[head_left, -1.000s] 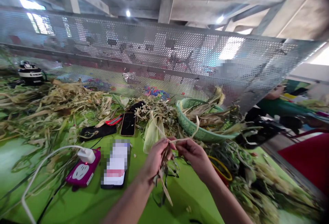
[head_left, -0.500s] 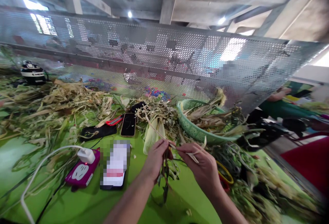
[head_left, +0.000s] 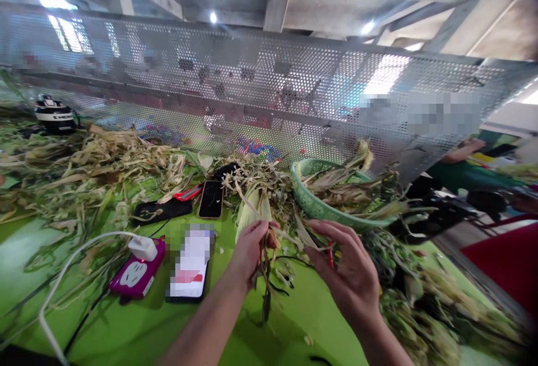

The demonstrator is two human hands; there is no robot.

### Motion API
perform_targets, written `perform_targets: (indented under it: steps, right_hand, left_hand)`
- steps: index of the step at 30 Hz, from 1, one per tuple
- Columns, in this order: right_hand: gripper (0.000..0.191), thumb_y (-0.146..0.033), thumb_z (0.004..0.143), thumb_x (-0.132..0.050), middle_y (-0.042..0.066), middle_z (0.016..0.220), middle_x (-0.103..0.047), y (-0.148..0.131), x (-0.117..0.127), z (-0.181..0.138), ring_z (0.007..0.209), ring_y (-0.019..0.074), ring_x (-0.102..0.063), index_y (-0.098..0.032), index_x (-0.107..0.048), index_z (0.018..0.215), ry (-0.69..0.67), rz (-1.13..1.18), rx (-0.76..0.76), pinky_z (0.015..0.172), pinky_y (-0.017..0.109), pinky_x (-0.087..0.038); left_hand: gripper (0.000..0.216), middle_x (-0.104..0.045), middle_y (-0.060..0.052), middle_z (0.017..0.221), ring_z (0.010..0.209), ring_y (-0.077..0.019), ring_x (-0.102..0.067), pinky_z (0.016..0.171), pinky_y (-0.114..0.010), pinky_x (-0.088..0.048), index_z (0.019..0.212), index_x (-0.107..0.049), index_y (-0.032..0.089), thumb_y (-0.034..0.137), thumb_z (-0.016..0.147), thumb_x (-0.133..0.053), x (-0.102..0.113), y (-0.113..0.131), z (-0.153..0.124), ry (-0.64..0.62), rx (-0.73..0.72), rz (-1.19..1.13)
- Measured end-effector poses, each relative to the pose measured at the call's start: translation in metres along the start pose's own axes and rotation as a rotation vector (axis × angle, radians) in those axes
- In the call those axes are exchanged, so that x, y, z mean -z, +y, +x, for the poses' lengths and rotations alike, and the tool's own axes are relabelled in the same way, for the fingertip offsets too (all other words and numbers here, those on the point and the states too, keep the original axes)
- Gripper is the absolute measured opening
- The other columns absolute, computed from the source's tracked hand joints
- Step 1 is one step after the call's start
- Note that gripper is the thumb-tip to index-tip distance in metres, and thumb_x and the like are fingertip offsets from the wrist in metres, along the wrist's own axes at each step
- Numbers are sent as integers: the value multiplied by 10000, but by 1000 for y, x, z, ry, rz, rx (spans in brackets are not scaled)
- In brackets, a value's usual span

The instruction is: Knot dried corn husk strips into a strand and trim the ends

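**Grip released on one side**

Head view: left hand (head_left: 250, 249) stays clenched around the bunch of dry brown corn-husk strips (head_left: 265, 276), which dangles above the bright green table (head_left: 126, 327). Right hand (head_left: 351, 279) has let go and drawn aside, fingers spread. Behind stand a pale green plastic basket (head_left: 313, 202) and a perforated metal screen (head_left: 252, 86), under concrete beams.

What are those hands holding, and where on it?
The left hand pinches a bunch of husk strips at its top end; the rest dangles. For the right hand, it cannot be told.
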State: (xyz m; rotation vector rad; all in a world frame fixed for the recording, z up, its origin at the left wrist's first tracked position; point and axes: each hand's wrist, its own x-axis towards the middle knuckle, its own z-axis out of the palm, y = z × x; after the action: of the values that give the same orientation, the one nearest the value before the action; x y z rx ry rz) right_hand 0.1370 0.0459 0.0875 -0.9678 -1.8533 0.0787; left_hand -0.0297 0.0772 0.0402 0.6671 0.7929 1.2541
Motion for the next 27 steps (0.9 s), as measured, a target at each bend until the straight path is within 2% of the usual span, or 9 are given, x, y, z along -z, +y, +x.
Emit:
perform_targets:
  steps: [3, 5, 7, 9, 12, 15, 20, 24, 27]
  right_hand:
    - [398, -120, 769, -664, 62, 1049, -651, -12, 2, -1, 1004, 245, -577, -255, -582, 1134, 3, -66, 149, 875, 399, -437]
    - [341, -143, 761, -677, 43, 1000, -681, -18, -1, -2, 957, 240, -585, -261, -611, 1074, -110, -136, 215, 856, 397, -416]
    - [203, -205, 772, -684, 30, 919, -695, -22, -9, -4, 886, 226, -588, -251, -642, 966, -302, -167, 187, 805, 374, -409]
    - [92, -263, 771, -693, 29, 818, -687, -22, -20, -7, 807, 214, -578, -226, -647, 841, -482, -172, 89, 739, 345, -406]
    - [77, -222, 742, -703, 27, 750, -667, -19, -33, -13, 764, 208, -561, -209, -628, 751, -604, -194, -9, 702, 318, -397]
    - [76, -158, 753, -658, 24, 785, -666, -16, -37, -17, 770, 200, -563, -206, -607, 783, -608, -185, -101, 694, 299, -398]
    - [116, -211, 751, -639, 9, 769, -660, -14, -40, -19, 670, 170, -571, -203, -560, 837, -617, -141, -309, 603, 258, -391]
    - [138, -84, 700, -568, 7, 763, -660, -11, -44, -21, 685, 159, -573, -200, -569, 775, -632, -135, -292, 614, 241, -381]
    - [67, -138, 725, -579, 17, 776, -658, -10, -45, -21, 730, 171, -572, -197, -577, 757, -601, -133, -287, 642, 249, -387]
  left_hand:
    - [330, -525, 2, 598, 576, -104, -481, 561, -216, -362, 891, -694, 143, 438, 801, -576, -2, -1, 0, 83, -87, 97]
    - [325, -527, 5, 600, 591, -109, -482, 585, -222, -357, 883, -690, 141, 433, 807, -568, -2, -1, 0, 129, -125, 158]
    - [322, -523, 10, 592, 580, -112, -475, 578, -227, -346, 881, -684, 143, 434, 804, -568, -1, -1, 1, 145, -133, 198]
    - [319, -526, 12, 594, 578, -114, -474, 574, -229, -340, 875, -678, 145, 436, 800, -571, 0, -2, 3, 143, -150, 223]
    - [308, -533, 11, 600, 594, -116, -489, 585, -227, -351, 857, -675, 146, 434, 792, -586, 1, -3, 5, 139, -180, 247]
    - [309, -537, 13, 609, 583, -110, -483, 567, -220, -347, 873, -679, 162, 446, 788, -592, 2, -4, 5, 131, -183, 269]
    - [305, -544, 16, 638, 596, -111, -483, 568, -215, -353, 915, -681, 185, 449, 792, -590, 2, -5, 3, 108, -207, 291]
    - [272, -547, 14, 645, 650, -122, -508, 623, -217, -371, 882, -682, 175, 418, 796, -592, 1, -3, 2, 104, -247, 290]
    - [278, -543, 15, 642, 644, -125, -502, 620, -220, -367, 890, -681, 178, 424, 803, -583, 0, -2, 1, 96, -251, 314]
